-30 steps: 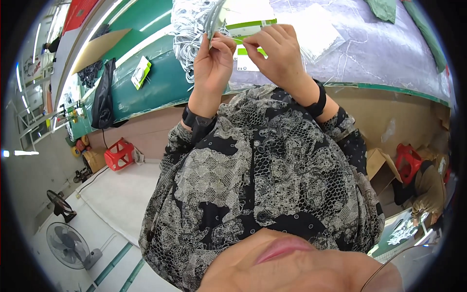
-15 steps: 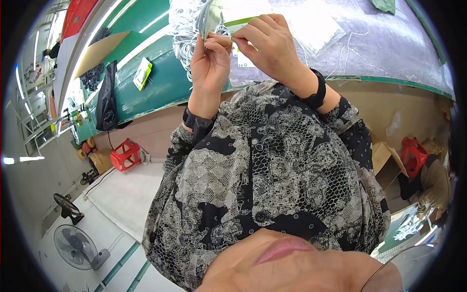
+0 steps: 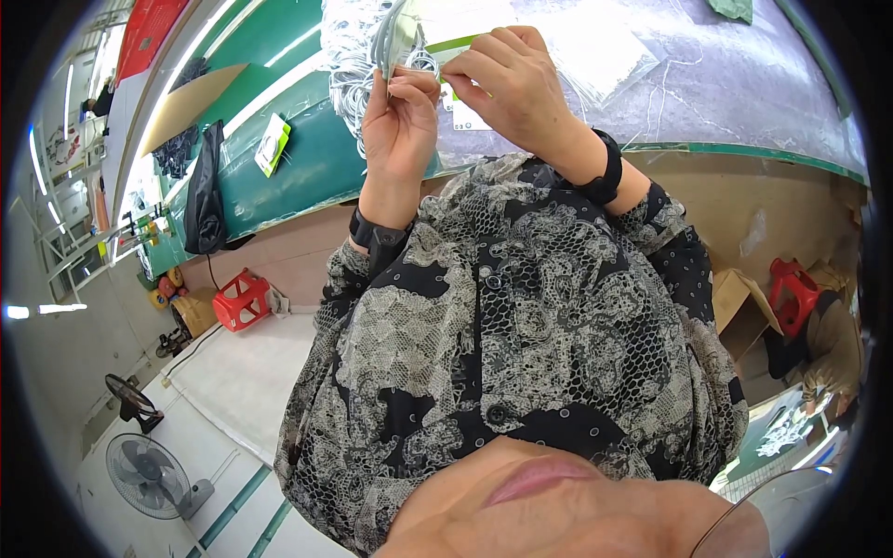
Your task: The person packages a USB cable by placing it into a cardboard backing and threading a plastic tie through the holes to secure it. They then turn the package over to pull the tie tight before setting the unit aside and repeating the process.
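My left hand is closed around the lower end of a coiled grey cable, which stands upright against a pale green-white card. Close to its right, my right hand is pinched, thumb and forefinger together beside the left fingertips. Whatever is in that pinch is too small to make out. Behind the left hand lies a heap of looped white-grey cables. White cards with bright green edges lie partly hidden under the right hand.
A green-and-white card with cable lies on the green tabletop at left, near a black cloth bag. Clear plastic bags rest on the grey marbled surface. Red stools and a fan stand below.
Both hands keep almost the same pose and place. The view has shifted very slightly, and the grip on the coiled cable looks unchanged.
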A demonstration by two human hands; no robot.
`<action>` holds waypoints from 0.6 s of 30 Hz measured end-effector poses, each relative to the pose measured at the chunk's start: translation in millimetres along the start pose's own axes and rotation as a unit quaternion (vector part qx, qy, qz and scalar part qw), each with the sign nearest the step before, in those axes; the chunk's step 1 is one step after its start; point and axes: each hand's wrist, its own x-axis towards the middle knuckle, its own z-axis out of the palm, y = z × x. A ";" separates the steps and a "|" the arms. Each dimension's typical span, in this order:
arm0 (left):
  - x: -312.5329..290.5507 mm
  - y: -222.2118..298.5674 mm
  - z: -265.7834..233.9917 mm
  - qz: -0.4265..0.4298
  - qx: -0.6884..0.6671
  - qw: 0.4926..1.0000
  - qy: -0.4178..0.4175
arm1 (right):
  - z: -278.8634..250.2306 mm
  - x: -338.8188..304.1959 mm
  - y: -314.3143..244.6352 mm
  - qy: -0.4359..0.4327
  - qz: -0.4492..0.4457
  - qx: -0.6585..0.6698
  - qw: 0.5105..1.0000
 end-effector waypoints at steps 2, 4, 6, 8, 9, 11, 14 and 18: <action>0.3 -0.7 0.5 -0.002 -0.006 1.000 0.002 | 0.5 -1.2 0.5 0.001 -0.004 -0.005 1.000; 0.5 -0.8 0.2 -0.004 -0.009 1.000 0.003 | -0.5 -0.9 -0.3 -0.003 -0.002 -0.005 1.000; 0.6 -0.2 -0.7 -0.002 -0.004 1.000 0.000 | -1.7 -0.4 -1.4 -0.011 0.000 -0.004 1.000; 0.4 0.2 -1.2 -0.002 0.000 1.000 -0.002 | -1.7 -0.7 -1.2 -0.009 -0.001 -0.004 1.000; 0.1 0.4 -1.2 -0.003 -0.001 1.000 -0.002 | -1.5 -0.8 -1.0 -0.008 -0.002 -0.004 1.000; -0.9 0.3 -1.3 -0.003 -0.002 1.000 -0.002 | -1.6 -0.9 -1.2 -0.007 -0.003 -0.004 1.000; -1.9 0.7 -2.7 0.000 -0.001 1.000 -0.004 | -1.3 -1.2 -2.2 -0.005 -0.002 -0.003 1.000; -3.9 0.3 -3.5 0.001 -0.002 1.000 -0.003 | -0.6 -2.7 -2.7 -0.011 0.000 -0.002 1.000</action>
